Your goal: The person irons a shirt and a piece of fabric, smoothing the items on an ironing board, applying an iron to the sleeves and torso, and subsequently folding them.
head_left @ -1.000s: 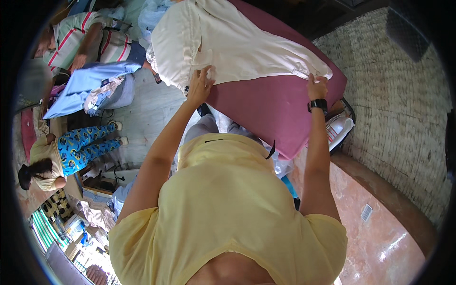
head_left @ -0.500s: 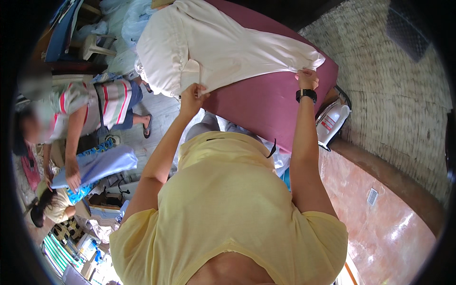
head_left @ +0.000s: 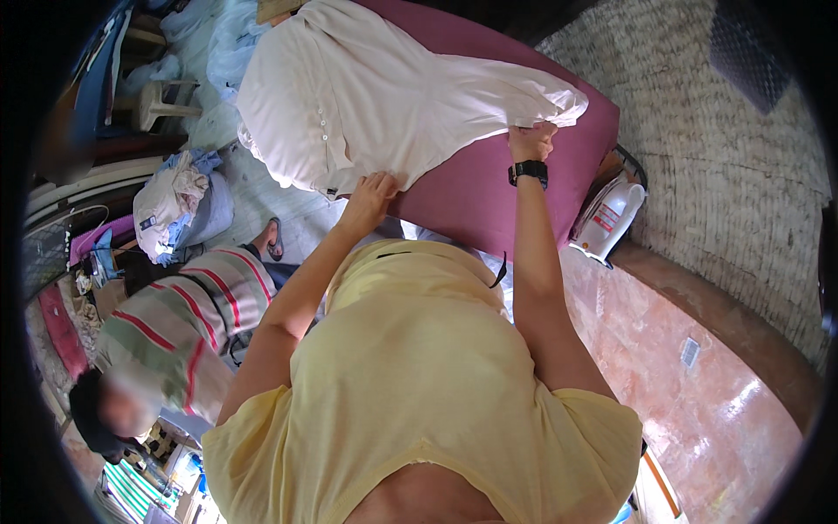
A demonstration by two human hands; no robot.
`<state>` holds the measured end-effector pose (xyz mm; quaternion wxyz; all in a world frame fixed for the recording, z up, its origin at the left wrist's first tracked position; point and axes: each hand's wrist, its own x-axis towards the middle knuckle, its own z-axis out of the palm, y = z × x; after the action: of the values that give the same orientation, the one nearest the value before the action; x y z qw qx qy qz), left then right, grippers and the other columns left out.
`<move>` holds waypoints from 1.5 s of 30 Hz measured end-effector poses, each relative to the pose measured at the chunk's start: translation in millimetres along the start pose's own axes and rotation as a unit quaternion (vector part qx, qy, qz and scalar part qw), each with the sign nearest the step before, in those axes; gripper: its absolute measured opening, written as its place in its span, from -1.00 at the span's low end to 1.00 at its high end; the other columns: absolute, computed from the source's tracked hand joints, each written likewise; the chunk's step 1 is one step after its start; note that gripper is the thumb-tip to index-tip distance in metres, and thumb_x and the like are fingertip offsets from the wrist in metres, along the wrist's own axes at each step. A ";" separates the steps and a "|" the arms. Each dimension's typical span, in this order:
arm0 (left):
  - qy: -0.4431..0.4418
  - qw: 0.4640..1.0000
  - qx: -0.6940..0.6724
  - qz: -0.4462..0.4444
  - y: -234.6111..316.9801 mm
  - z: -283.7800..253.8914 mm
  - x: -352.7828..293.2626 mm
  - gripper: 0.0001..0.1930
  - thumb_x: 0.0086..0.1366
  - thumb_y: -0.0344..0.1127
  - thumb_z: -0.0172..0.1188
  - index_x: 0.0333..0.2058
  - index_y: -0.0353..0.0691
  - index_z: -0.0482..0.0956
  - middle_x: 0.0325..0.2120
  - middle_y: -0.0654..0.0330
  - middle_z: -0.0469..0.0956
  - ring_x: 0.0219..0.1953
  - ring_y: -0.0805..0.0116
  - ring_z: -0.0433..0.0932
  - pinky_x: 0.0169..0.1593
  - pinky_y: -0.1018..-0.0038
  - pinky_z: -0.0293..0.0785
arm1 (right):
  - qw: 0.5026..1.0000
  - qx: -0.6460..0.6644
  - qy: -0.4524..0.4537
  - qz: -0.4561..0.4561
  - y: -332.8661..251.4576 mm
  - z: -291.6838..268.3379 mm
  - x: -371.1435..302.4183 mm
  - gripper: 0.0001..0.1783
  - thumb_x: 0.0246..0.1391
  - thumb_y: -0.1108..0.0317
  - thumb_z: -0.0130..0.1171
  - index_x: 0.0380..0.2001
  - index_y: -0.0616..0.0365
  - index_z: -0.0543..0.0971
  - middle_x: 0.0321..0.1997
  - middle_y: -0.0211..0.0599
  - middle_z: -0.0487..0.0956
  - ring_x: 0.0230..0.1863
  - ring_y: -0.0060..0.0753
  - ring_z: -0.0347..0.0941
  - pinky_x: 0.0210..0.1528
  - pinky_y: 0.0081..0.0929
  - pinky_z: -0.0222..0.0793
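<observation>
A cream button-up shirt (head_left: 384,96) lies spread over a padded board with a maroon cover (head_left: 471,188). Its buttoned body drapes off the board's left part, and one sleeve (head_left: 515,92) stretches to the right. At the shirt's near edge, the bent fingers of my left hand (head_left: 371,199) are closed on the cloth. My right hand (head_left: 531,144), with a black watch on the wrist, grips the near edge of the sleeve close to its cuff. Its fingertips are partly hidden in the cloth.
Just right of the board, a white appliance with red marks (head_left: 607,214) sits in a dark-framed holder. A person in a striped shirt (head_left: 196,306) bends at left. Behind them stand a heap of clothes (head_left: 175,205) and a plastic stool (head_left: 161,105).
My right hand has drawn left along the sleeve edge. My left hand has moved slightly right and down. The shirt has shifted left. The other person has bent lower and turned.
</observation>
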<state>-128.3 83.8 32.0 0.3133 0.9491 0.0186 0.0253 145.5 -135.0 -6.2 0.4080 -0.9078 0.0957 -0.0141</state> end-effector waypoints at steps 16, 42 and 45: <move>-0.136 0.969 -0.197 -0.060 4.6 -30.1 13.0 -0.61 0.06 -0.67 0.13 -0.09 -0.31 0.47 -0.29 -0.03 0.40 -0.20 -0.09 0.48 -0.14 0.17 0.44 | 0.999 -0.003 0.029 0.028 -8.5 -4.9 -12.4 -0.54 -0.32 0.42 0.38 -0.33 0.19 0.36 -0.58 -0.25 0.59 -0.53 -0.25 0.58 -0.36 -0.35 0.52; -0.282 0.950 -0.137 -0.001 15.8 24.3 377.8 -0.54 0.04 -0.24 0.41 -0.08 -0.17 0.49 -0.18 0.17 0.56 -0.10 0.21 0.51 0.03 0.41 0.40 | 0.954 -0.202 -0.044 -0.219 -23.9 -10.0 -140.4 -0.53 0.15 0.16 0.15 0.14 -0.15 0.43 0.29 -0.41 0.29 0.08 -0.10 0.29 0.03 -0.06 0.28; -0.272 0.899 -0.338 -0.067 12.4 31.4 392.8 -0.57 0.03 -0.46 0.37 -0.08 -0.17 0.49 -0.17 0.23 0.54 -0.12 0.39 0.48 0.02 0.46 0.38 | 0.958 -0.184 -0.039 -0.217 -22.4 -10.3 -143.7 -0.55 0.15 0.15 0.15 0.13 -0.15 0.44 0.29 -0.42 0.30 0.11 -0.11 0.28 0.06 -0.04 0.25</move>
<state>265.8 75.3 28.5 0.6088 0.7528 -0.0138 -0.2501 7.1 -101.4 24.9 0.2241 -0.9660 -0.1189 -0.0494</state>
